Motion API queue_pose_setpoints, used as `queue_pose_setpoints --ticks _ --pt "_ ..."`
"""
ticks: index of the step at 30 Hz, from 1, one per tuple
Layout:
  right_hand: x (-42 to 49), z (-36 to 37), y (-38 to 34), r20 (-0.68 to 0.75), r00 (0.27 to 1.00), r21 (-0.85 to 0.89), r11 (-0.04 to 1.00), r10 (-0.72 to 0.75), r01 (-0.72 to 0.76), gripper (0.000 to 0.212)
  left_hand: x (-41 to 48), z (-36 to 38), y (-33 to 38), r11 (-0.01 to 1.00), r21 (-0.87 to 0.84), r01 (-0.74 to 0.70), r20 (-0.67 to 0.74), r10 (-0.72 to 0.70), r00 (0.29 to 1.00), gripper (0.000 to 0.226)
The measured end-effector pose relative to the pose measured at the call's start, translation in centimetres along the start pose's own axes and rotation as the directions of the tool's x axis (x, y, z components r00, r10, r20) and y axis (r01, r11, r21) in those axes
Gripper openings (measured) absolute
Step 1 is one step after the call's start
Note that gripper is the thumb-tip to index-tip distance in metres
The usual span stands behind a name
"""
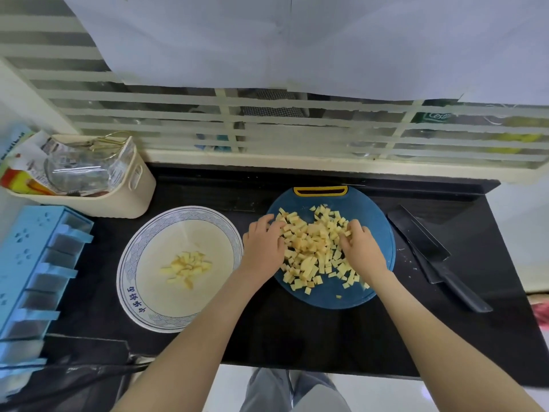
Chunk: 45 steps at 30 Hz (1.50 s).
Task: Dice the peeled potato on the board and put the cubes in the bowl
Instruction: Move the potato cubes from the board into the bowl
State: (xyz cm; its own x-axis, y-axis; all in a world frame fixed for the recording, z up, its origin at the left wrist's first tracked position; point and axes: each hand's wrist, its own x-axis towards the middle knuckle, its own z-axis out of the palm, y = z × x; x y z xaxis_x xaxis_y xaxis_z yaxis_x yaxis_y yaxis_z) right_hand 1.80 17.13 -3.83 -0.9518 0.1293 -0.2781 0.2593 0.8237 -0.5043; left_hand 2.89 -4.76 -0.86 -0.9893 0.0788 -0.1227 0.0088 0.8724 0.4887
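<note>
Two hands: the left hand (263, 242) and right hand (361, 248) are both on the round blue board (326, 295), one on each side of the heap.
Left fingers (267, 223): bent, tips touching the heap's left edge; cannot tell if they hold any pieces.
Right fingers (352, 230): curled down into the heap's right side; grip cannot be told either.
Potato cubes (312, 248): piled mid-board between the hands, with strays toward the near rim.
Bowl (178, 215): on the dark tabletop (267, 337) just left of the board; a small cluster of cubes lies in its bottom.
Knife (430, 248): flat on the tabletop right of the board, apart from both hands.
</note>
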Motion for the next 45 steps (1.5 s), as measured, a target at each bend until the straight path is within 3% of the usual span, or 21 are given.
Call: queue_pose_setpoints --ticks 6,10,14,20,22,24,26,28,30,32,35,38,42,45 --pt "-0.5 -0.3 -7.4 -0.018 0.985 0.179 0.969 -0.170 0.171 0.016 -0.2 -2.7 -2.4 0.996 -0.029 0.083 -0.137 -0.086 0.987 0.037" --pt "-2.0 2.0 -13.9 0.096 0.943 0.205 0.933 -0.318 0.294 0.013 -1.1 -5.1 -5.9 0.990 -0.096 0.105 -0.244 -0.126 0.962 0.041" --pt "-3.6 5.9 -19.7 0.258 0.884 0.248 0.911 -0.389 0.329 0.015 -2.6 -7.1 -9.6 0.973 -0.109 0.206 -0.290 -0.229 0.929 0.050" --pt "-4.8 11.3 -23.4 0.609 0.713 0.103 0.926 -0.347 0.362 0.067 -4.7 -8.3 -14.0 0.944 -0.121 0.306 -0.300 -0.329 0.895 0.048" --pt "-4.8 11.5 -23.3 0.625 0.694 0.095 0.917 -0.357 0.387 0.064 -5.0 -8.0 -14.5 0.944 -0.110 0.311 -0.275 -0.330 0.903 0.047" --pt "-4.4 10.8 -23.0 0.555 0.715 0.125 0.892 -0.425 0.434 0.050 -4.9 -7.6 -14.5 0.949 -0.103 0.298 -0.247 -0.315 0.916 0.046" --pt "-3.7 9.4 -21.8 0.386 0.781 0.132 0.868 -0.491 0.479 0.040 -4.5 -7.1 -13.8 0.960 -0.098 0.263 -0.228 -0.279 0.933 0.046" --pt "-2.8 7.9 -19.6 0.183 0.852 0.101 0.872 -0.490 0.479 0.040 -3.9 -6.8 -12.7 0.969 -0.106 0.225 -0.224 -0.244 0.943 0.047" --pt "-2.0 6.4 -16.2 0.060 0.923 -0.003 0.924 -0.381 0.382 0.056 -3.2 -6.3 -11.4 0.977 -0.111 0.184 -0.222 -0.205 0.953 0.047" --pt "-1.7 4.9 -12.2 0.121 0.975 -0.150 0.967 -0.187 0.205 0.087 -2.6 -5.9 -9.9 0.985 -0.109 0.133 -0.224 -0.155 0.962 0.049" --pt "-1.9 4.1 -6.9 0.302 0.953 -0.347 0.934 0.026 0.084 0.117 -1.5 -4.7 -7.5 0.993 -0.095 0.063 -0.183 -0.080 0.980 0.048" --pt "-1.9 4.3 -4.8 0.319 0.948 -0.362 0.925 0.010 0.113 0.107 -0.9 -3.4 -5.4 0.997 -0.075 -0.005 -0.120 -0.004 0.993 0.048" --pt "-1.7 4.5 -4.0 0.147 0.982 -0.393 0.905 -0.115 0.165 0.068 -0.6 -1.8 -3.1 0.993 -0.069 -0.100 -0.073 0.095 0.993 0.043" --pt "-1.6 4.5 -3.8 0.088 0.985 -0.421 0.890 -0.150 0.173 0.063 -0.6 -1.0 -2.0 0.988 -0.062 -0.141 -0.053 0.137 0.989 0.041"
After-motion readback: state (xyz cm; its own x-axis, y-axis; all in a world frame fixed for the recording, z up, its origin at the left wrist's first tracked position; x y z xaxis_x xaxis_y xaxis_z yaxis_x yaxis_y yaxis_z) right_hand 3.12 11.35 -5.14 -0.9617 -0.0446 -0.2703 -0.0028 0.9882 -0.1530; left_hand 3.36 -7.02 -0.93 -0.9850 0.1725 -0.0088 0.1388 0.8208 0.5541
